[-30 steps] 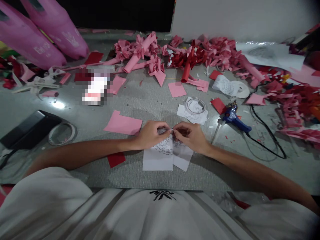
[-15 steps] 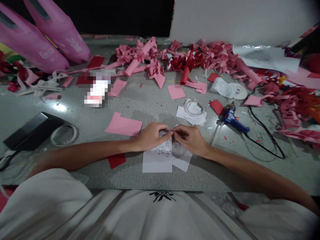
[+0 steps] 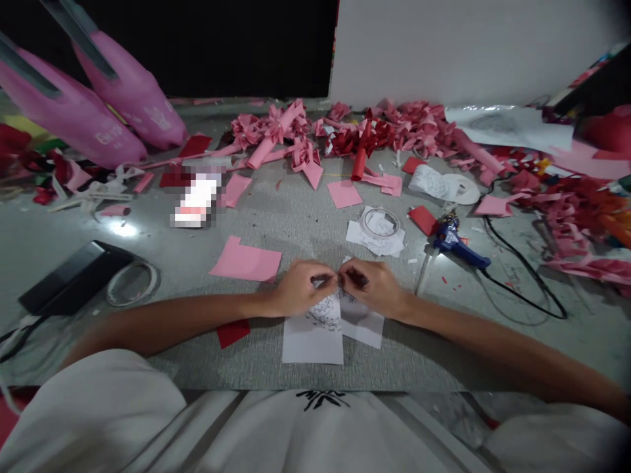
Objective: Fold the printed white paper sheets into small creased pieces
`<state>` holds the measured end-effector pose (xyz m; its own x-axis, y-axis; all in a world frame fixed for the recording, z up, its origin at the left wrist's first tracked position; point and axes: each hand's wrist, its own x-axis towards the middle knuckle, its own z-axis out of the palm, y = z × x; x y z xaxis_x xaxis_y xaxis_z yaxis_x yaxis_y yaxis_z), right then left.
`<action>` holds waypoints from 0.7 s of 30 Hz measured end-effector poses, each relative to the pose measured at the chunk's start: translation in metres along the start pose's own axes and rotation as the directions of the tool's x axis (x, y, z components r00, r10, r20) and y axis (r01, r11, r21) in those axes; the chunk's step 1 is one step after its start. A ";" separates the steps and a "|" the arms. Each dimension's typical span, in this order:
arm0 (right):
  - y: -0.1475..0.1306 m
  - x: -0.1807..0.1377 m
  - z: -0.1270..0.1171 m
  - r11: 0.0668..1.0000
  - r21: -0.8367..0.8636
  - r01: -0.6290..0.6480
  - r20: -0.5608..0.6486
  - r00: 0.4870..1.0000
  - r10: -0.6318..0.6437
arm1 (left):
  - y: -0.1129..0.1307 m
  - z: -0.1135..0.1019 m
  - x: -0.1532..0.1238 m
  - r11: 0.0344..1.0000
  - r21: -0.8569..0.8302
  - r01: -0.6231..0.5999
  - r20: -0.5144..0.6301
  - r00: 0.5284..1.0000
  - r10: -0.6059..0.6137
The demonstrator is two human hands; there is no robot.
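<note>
My left hand (image 3: 298, 289) and my right hand (image 3: 372, 284) meet fingertip to fingertip over two white printed paper sheets (image 3: 315, 335) on the grey table (image 3: 296, 217). Both hands are closed in a pinch on a small thing between them that I cannot make out. The upper parts of the sheets lie under my fingers. A pink paper piece (image 3: 245, 262) lies just left of my left hand, and a small red paper piece (image 3: 233, 332) lies beneath my left wrist.
A blue glue gun (image 3: 458, 242) with a black cord (image 3: 527, 276) lies to the right. A tape ring (image 3: 381, 222) rests on white scraps. Pink and red folded paper (image 3: 374, 128) heaps along the back. A black box (image 3: 69, 277), clear tape roll (image 3: 132, 284) and pink bags (image 3: 103, 112) are left.
The camera has tilted, so everything sits lower in view. My two hands stay pinched together over the white sheets, with only slight finger movement.
</note>
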<state>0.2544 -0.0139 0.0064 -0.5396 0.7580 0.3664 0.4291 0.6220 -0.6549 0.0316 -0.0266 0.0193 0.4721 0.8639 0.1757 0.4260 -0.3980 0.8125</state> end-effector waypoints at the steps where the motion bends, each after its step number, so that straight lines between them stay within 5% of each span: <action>1: 0.000 0.001 -0.004 1.000 -0.014 -0.003 -0.019 1.000 0.003 | 0.000 -0.001 0.001 1.000 -0.008 0.005 -0.012 1.000 -0.005; 8: 0.005 0.015 -0.049 0.941 -0.295 -0.166 -0.177 0.977 0.117 | -0.014 -0.008 0.012 0.994 -0.006 0.112 -0.151 0.982 -0.112; 13: 0.010 0.020 -0.064 0.869 -0.457 -0.187 0.013 0.976 0.217 | -0.020 -0.007 0.013 0.996 -0.018 0.085 -0.149 0.985 -0.087; 18: 0.001 0.010 -0.060 0.866 -0.496 -0.061 0.300 0.924 0.237 | -0.020 -0.008 0.011 0.998 -0.022 0.061 -0.181 0.981 -0.064; 21: -0.002 0.002 -0.057 0.825 -0.556 -0.101 0.312 0.895 0.320 | -0.023 -0.009 0.011 1.000 0.011 -0.009 -0.292 0.956 0.012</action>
<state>0.2934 -0.0028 0.0460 -0.5715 0.8159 -0.0880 0.8113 0.5457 -0.2098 0.0199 -0.0054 0.0071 0.2315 0.9116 0.3396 0.4298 -0.4090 0.8049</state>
